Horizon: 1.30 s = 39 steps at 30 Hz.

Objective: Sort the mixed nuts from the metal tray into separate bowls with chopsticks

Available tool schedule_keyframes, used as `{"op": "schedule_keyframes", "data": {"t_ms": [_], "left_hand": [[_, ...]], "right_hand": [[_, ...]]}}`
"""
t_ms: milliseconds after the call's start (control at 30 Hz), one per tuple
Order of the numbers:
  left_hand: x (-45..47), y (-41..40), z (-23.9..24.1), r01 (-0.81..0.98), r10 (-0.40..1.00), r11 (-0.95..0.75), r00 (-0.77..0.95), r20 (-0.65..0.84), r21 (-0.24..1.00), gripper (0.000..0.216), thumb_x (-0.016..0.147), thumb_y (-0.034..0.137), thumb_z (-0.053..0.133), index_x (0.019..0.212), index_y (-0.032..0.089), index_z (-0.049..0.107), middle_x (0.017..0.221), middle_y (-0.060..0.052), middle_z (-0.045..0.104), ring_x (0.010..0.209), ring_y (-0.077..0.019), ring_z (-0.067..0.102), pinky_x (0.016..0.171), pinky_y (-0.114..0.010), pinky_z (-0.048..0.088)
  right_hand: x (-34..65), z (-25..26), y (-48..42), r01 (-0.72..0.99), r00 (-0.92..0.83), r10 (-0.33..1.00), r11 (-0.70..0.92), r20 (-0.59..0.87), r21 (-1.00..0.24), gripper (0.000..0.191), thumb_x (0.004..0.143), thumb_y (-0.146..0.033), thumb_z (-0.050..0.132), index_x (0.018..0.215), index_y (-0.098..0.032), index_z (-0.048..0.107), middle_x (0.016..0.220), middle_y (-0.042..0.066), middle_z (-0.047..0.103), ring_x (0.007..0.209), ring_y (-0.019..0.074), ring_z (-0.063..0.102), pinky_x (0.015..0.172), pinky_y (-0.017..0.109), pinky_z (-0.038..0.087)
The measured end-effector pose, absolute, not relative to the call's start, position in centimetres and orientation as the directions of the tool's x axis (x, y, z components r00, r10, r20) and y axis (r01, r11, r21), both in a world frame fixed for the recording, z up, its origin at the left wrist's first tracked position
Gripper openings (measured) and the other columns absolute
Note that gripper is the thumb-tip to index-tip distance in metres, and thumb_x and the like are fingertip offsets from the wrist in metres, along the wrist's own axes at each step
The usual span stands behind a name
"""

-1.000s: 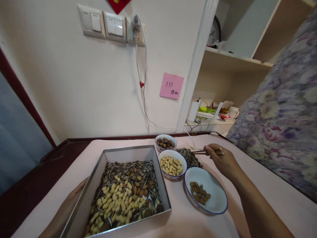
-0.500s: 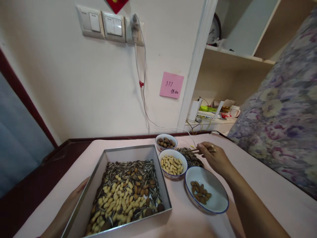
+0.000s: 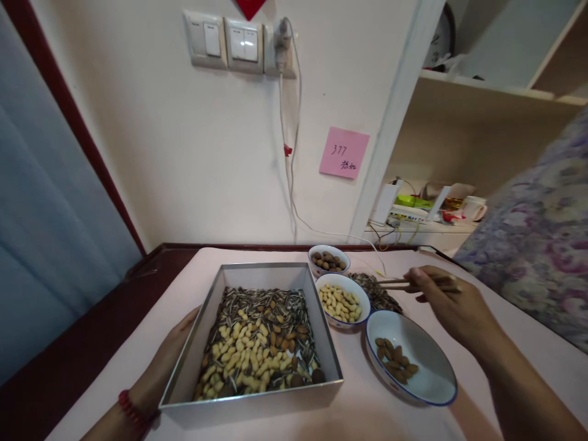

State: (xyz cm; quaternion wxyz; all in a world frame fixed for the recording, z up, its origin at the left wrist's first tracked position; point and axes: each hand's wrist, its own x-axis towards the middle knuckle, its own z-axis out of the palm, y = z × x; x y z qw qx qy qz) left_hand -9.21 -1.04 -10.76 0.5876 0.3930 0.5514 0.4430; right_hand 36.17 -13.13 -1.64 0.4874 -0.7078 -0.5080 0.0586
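Fingers of the right hand are pinched together on a pair of chopsticks, whose tips reach over a pile of sunflower seeds on the surface. Just beside the pile stand a bowl of peanuts and a bowl of almonds. Resting flat, its fingers loose, the left hand touches the outer wall of a grey tray of mixed nuts and seeds.
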Motion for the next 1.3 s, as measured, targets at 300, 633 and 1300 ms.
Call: {"op": "schedule_keyframes", "data": {"t_ms": [300, 633, 1300], "left_hand": [[-8.8, -2.3, -10.9, -0.212, 0.959, 0.28, 0.113, -0.261, 0.936, 0.056, 0.076, 0.026, 0.076, 0.129, 0.019, 0.059, 0.105, -0.011, 0.077, 0.089, -0.0287, 0.075, 0.074, -0.035, 0.06], [-7.6, -3.4, -9.1, -0.269, 0.959, 0.28, 0.117, -0.258, 0.921, 0.046, 0.083, 0.024, 0.069, 0.128, 0.017, 0.06, 0.099, -0.01, 0.078, 0.079, -0.0252, 0.076, 0.066, -0.03, 0.061], [-7.6, -3.7, -9.4, -0.302, 0.962, 0.267, 0.143, -0.234, 0.915, 0.051, 0.079, 0.018, 0.071, 0.129, 0.018, 0.06, 0.094, -0.01, 0.079, 0.074, -0.0259, 0.076, 0.063, -0.032, 0.061]], "right_hand": [[27.7, 2.4, -15.7, 0.63, 0.221, 0.8, 0.319, 0.558, -0.708, 0.028, 0.095, -0.048, 0.051, 0.09, -0.029, 0.07, 0.09, 0.001, 0.07, 0.085, 0.0183, 0.066, 0.069, 0.027, 0.052], [22.8, 0.0, -13.3, 0.643, -0.026, 0.943, 0.27, 0.331, -0.717, 0.04, 0.098, -0.049, 0.042, 0.07, -0.021, 0.05, 0.069, -0.002, 0.049, 0.065, 0.0142, 0.046, 0.062, 0.027, 0.037], [20.7, -1.5, -9.6, 0.678, 0.015, 0.93, 0.261, 0.368, -0.687, 0.041, 0.096, -0.051, 0.042, 0.074, -0.02, 0.058, 0.069, 0.002, 0.061, 0.064, 0.0167, 0.055, 0.058, 0.027, 0.042]]}}
